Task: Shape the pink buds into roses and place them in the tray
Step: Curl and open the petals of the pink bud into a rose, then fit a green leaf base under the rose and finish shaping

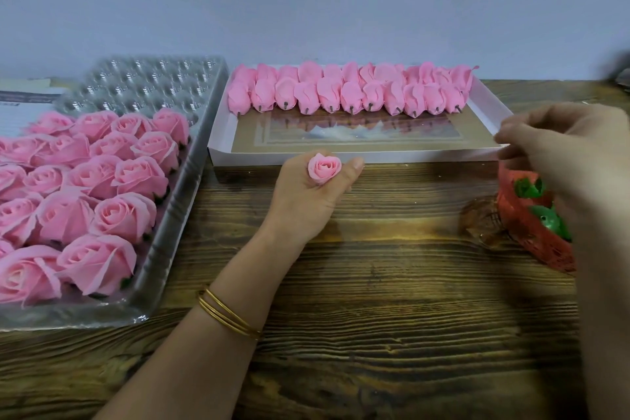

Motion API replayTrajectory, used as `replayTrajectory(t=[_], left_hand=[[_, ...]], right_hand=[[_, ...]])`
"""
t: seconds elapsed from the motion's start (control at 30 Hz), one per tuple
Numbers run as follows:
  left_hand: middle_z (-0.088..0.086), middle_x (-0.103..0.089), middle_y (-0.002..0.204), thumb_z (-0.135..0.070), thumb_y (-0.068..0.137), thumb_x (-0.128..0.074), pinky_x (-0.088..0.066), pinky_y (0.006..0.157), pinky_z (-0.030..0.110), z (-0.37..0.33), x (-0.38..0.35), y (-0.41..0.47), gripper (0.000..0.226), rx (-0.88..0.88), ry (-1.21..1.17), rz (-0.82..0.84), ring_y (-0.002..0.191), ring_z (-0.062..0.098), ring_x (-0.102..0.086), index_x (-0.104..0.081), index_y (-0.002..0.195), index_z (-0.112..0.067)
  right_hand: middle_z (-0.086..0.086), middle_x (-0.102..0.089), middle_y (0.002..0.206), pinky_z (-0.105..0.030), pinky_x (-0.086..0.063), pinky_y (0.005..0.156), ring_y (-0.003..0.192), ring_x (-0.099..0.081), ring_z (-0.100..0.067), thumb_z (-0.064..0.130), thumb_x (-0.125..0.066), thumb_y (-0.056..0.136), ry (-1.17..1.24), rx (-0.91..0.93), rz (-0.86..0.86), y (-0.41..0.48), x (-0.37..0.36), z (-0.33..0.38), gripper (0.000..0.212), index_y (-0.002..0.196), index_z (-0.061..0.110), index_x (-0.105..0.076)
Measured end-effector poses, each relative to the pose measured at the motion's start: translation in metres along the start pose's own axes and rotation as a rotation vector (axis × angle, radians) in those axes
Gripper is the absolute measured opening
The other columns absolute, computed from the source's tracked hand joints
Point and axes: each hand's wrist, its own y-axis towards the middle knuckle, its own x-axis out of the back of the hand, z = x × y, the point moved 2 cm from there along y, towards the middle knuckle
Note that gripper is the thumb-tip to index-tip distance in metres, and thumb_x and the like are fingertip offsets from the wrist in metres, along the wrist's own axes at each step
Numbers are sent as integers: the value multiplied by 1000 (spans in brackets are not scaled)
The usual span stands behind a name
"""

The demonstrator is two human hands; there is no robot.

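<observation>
The left hand holds one pink bud upright above the middle of the bench, just in front of the near wall of the white box. Its grip is clamped low on the bud, thumb on one side and curled fingers on the other, petal tips facing up. The right hand hangs blurred over the red mesh basket at the bench's right edge, fingers loosely bent; whether its grip pinches anything I cannot tell. More buds lie in two rows along the box's far wall. Finished roses fill the near part of the clear plastic tray at the left edge, with bare cups at its far end. The bud looks very light, soft and easily creased. It is probably best held by its firmer base while the outer petals are eased outward at their rims, since thin petals would likely tear or dent under a hard pinch.
</observation>
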Motion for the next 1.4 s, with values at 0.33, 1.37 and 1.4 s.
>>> replayTrajectory(t=[0.33, 1.37, 1.4], left_hand=[[14, -48, 66, -24, 90, -68, -38, 59, 24, 3, 1, 2, 46, 14, -14, -69, 61, 19, -42, -53, 80, 17], [-3, -50, 55, -26, 90, -68, -41, 58, 16, 4, 4, 3, 43, 113, -78, -83, 53, 7, -46, -57, 79, 14], [-4, -50, 54, -26, 91, -68, -42, 58, 15, 4, 4, 3, 42, 117, -80, -81, 53, 6, -46, -58, 79, 13]], right_hand=[[-8, -69, 83, -52, -56, 83, 88, -66, -35, 28, -67, 63, -548, -102, -143, 33, 30, -50, 8, 64, 31, -59], [-1, -69, 93, -55, -54, 85, 92, -66, -29, 46, -57, 63, -435, 215, -183, 10, 3, -19, 48, 110, 38, -48], [2, -68, 90, -53, -55, 84, 88, -67, -25, 45, -58, 64, -399, 244, -163, 4, -2, -11, 46, 109, 37, -51]])
